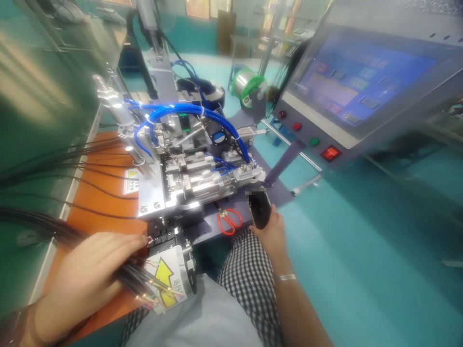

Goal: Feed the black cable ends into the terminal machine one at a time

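In the head view at lower left, my left hand [96, 265] is closed over a bundle of black cables [135, 277]. Their stripped ends, with thin coloured wires, stick out past my palm over a white plate with a yellow arrow [165, 279]. The fingertips reach the front block of the machine [168, 238]; whether they pinch one cable there is too small to tell. A dark-screened phone [260, 209] is in my right hand [273, 236], held above my checked trouser leg. Red-handled scissors [228, 221] lie on the machine's base just left of the phone.
The bench machine carries blue air tubes [202, 112] and metal cylinders. An orange board [104, 202] lies at left beneath the trailing cables. A control panel [336, 96] with a lit screen and buttons leans in at right. Behind stands a green-rimmed spool [249, 86].
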A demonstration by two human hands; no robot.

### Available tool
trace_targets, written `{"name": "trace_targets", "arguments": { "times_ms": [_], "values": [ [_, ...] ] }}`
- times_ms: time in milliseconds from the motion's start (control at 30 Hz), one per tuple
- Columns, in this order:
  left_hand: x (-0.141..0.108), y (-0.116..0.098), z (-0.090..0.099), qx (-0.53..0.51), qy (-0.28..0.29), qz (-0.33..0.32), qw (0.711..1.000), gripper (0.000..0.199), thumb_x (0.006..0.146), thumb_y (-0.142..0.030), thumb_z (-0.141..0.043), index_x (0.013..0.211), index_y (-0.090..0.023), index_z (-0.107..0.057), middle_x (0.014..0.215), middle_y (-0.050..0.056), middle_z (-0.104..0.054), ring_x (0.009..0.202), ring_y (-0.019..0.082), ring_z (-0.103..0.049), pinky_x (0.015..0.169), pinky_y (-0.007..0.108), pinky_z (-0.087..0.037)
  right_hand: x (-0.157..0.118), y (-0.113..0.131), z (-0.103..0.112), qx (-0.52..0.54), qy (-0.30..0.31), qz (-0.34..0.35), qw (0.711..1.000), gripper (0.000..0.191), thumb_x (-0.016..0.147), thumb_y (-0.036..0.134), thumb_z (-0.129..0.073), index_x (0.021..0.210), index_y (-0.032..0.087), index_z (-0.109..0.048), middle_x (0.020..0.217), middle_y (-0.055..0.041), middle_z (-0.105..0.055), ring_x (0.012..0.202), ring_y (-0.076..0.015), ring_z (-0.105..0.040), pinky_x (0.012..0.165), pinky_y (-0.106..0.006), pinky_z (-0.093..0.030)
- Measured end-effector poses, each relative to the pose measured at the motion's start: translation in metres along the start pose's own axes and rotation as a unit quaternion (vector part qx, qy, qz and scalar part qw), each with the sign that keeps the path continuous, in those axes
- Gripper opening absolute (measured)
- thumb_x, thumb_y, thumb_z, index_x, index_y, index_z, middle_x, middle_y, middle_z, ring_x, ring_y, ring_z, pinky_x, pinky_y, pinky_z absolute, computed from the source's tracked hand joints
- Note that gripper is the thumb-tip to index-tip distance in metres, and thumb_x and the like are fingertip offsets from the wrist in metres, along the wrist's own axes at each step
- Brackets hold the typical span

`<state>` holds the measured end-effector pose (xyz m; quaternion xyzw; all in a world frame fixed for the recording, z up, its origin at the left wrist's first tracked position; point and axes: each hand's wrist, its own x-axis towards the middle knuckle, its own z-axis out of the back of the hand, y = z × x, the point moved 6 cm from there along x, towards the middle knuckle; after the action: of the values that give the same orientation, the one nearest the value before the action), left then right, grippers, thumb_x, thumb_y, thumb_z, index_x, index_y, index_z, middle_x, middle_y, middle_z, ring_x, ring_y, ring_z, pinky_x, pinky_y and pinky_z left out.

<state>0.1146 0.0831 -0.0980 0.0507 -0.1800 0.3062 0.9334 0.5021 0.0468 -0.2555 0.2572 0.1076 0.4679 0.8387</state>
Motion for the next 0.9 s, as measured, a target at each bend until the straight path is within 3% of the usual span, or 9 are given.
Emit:
{"name": "trace_targets", "arguments": {
  "times_ms": [167,367,467,567,633,700,900],
  "values": [
    [0.0,0.003,0.0,-0.004,0.008,0.046,0.999,0.024,0.081,-0.024,-0.046,0.104,-0.024,-0.054,0.086,0.0,-0.068,0.077,0.016,-0.062,0.07,0.03,-0.046,0.011,0.011,-0.003,0.009,0.019,0.008,1.0,0.111,0.068,0.045,-0.07,0.148,0.006,-0.004,0.138,-0.0241,-0.037,0.126,-0.0406,-0.036,0.103,-0.051,-0.034],
    [0.003,0.005,0.0,-0.02,0.009,0.079,0.997,0.017,0.079,-0.026,-0.048,0.094,-0.025,-0.055,0.081,-0.002,-0.067,0.072,0.015,-0.062,0.066,0.029,-0.046,0.025,0.008,0.0,-0.01,0.054,0.029,0.998,0.108,0.065,0.056,-0.071,0.147,0.011,-0.019,0.132,-0.0219,-0.046,0.128,-0.0445,-0.03,0.104,-0.06,-0.025],
    [0.005,0.004,0.0,-0.027,0.008,0.077,0.997,0.01,0.079,-0.026,-0.049,0.087,-0.025,-0.054,0.081,-0.002,-0.068,0.073,0.015,-0.062,0.066,0.028,-0.046,0.034,-0.002,0.004,0.053,0.108,0.055,0.991,0.091,0.075,0.059,-0.06,0.147,0.017,-0.024,0.137,-0.0169,-0.044,0.127,-0.0368,-0.037,0.103,-0.054,-0.032],
    [0.005,0.004,-0.002,-0.03,0.015,0.075,0.997,0.006,0.079,-0.025,-0.049,0.084,-0.024,-0.052,0.081,-0.003,-0.067,0.074,0.014,-0.062,0.067,0.027,-0.046,0.045,-0.007,0.008,0.073,0.136,0.084,0.984,0.061,0.083,0.052,-0.053,0.138,0.027,-0.042,0.133,-0.0081,-0.051,0.124,-0.0292,-0.043,0.105,-0.049,-0.033],
    [0.005,0.004,-0.003,-0.029,0.021,0.076,0.996,0.006,0.079,-0.025,-0.049,0.084,-0.024,-0.052,0.08,-0.003,-0.067,0.074,0.014,-0.061,0.067,0.027,-0.046,0.051,-0.005,0.01,0.076,0.145,0.104,0.981,0.046,0.082,0.049,-0.056,0.124,0.03,-0.057,0.13,-0.006,-0.053,0.123,-0.0296,-0.043,0.108,-0.05,-0.028],
    [0.004,0.005,-0.004,-0.028,0.024,0.076,0.996,0.007,0.078,-0.024,-0.05,0.085,-0.024,-0.052,0.08,-0.003,-0.066,0.074,0.014,-0.061,0.067,0.028,-0.045,0.054,-0.002,0.01,0.084,0.15,0.111,0.979,0.04,0.08,0.048,-0.058,0.115,0.03,-0.063,0.128,-0.0067,-0.054,0.123,-0.0313,-0.043,0.109,-0.053,-0.024],
    [-0.002,0.009,-0.009,-0.037,0.038,0.085,0.995,0.012,0.079,-0.026,-0.052,0.09,-0.024,-0.054,0.087,-0.001,-0.067,0.079,0.016,-0.06,0.071,0.03,-0.045,0.059,-0.005,0.009,0.156,0.165,0.091,0.97,0.055,0.084,0.037,-0.053,0.136,0.027,-0.039,0.13,-0.0078,-0.054,0.12,-0.0252,-0.05,0.099,-0.046,-0.042]
  ]
}}
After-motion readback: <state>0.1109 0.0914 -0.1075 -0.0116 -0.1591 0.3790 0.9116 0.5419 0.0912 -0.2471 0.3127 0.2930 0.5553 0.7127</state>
